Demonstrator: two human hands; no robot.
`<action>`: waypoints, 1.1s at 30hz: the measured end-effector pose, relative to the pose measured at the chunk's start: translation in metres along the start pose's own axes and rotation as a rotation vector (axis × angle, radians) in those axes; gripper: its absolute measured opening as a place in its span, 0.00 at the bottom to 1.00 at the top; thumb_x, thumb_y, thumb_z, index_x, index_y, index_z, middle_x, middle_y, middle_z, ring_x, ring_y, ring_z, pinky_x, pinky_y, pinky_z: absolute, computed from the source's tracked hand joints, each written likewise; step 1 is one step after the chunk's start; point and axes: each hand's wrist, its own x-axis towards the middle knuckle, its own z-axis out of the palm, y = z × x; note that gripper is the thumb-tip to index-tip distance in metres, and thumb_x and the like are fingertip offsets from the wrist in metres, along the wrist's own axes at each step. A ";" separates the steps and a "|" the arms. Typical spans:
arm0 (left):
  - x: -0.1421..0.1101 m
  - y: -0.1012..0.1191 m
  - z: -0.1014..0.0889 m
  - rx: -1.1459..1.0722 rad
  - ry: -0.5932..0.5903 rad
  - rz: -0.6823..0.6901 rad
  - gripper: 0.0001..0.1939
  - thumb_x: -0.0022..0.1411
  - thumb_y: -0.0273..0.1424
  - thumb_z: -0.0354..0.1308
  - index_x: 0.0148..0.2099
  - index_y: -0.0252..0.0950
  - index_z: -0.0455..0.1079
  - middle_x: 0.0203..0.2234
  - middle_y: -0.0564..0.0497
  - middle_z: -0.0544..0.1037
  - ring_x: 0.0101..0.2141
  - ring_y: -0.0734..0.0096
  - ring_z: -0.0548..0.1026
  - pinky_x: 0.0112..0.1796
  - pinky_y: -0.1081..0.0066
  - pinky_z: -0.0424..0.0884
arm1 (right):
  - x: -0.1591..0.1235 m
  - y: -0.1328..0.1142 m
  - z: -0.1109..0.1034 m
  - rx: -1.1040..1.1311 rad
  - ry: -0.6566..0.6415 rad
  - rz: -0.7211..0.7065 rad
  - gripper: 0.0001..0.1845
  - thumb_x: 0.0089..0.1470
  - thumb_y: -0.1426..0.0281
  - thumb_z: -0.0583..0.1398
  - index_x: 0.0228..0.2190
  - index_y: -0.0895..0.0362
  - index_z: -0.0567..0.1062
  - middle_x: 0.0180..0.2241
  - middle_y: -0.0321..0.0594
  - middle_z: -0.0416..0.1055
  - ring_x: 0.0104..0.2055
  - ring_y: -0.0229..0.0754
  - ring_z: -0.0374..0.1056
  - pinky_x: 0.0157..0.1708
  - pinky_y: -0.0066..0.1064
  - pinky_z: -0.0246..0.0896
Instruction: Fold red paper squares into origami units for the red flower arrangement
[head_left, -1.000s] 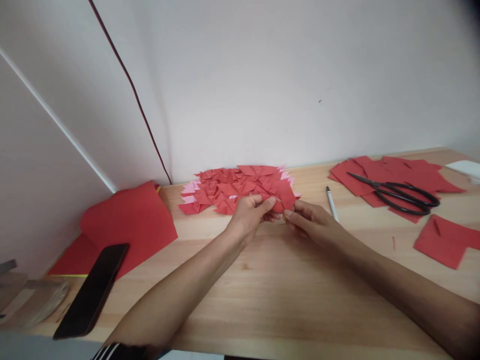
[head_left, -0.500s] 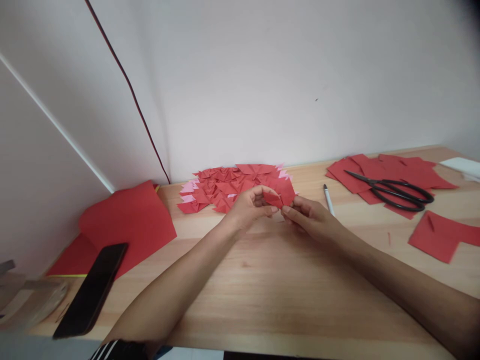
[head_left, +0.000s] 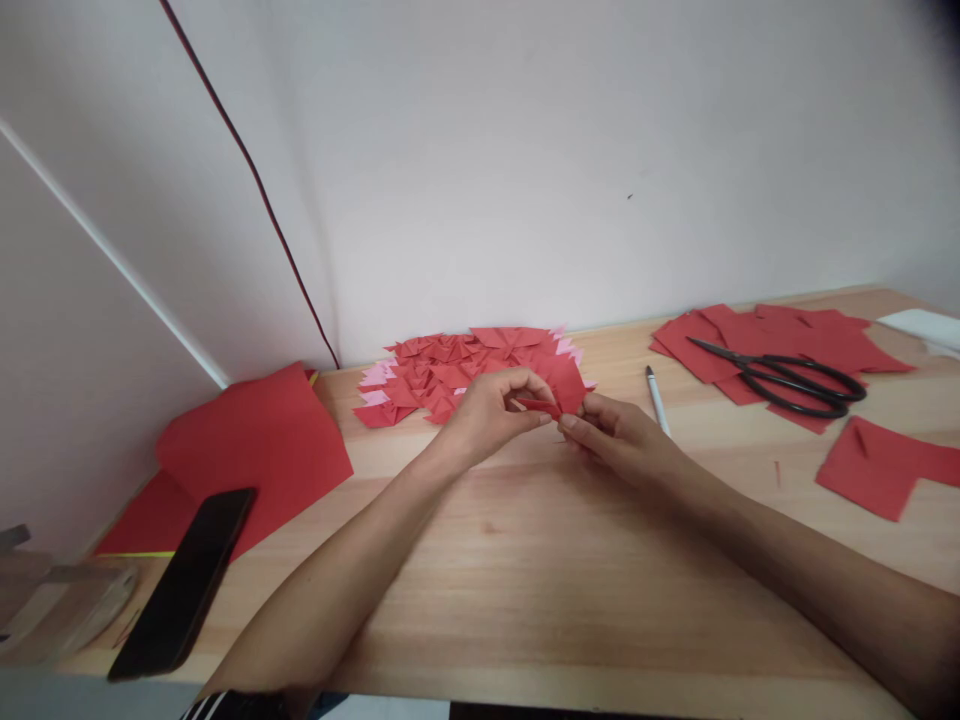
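Note:
A small piece of red paper (head_left: 568,385), partly folded, is held above the table between both hands. My left hand (head_left: 501,408) pinches its left side, where a flap is folded down close to flat. My right hand (head_left: 609,430) grips the lower right edge between thumb and fingers. Some of the paper is hidden by the fingers. Just behind the hands lies a heap of folded red and pink paper pieces (head_left: 420,382) against the wall.
Black-handled scissors (head_left: 802,383) rest on red paper squares (head_left: 697,340) at the right. A white pen (head_left: 658,402) lies nearer my right hand. More cut red paper (head_left: 870,470) is at far right. On the left, a dark phone (head_left: 184,585) overlaps large red sheets (head_left: 255,440).
The left flap of the red paper has been pressed down, and it now looks narrower. My left hand's fingers have closed further over it; my right hand stays nearly in place.

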 end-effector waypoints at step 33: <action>-0.004 0.011 0.007 0.168 0.080 0.161 0.03 0.57 0.24 0.60 0.32 0.37 0.74 0.31 0.52 0.72 0.35 0.71 0.71 0.35 0.72 0.65 | -0.004 -0.005 -0.004 -0.160 0.129 -0.076 0.14 0.58 0.60 0.57 0.28 0.55 0.74 0.25 0.36 0.70 0.27 0.38 0.61 0.28 0.30 0.55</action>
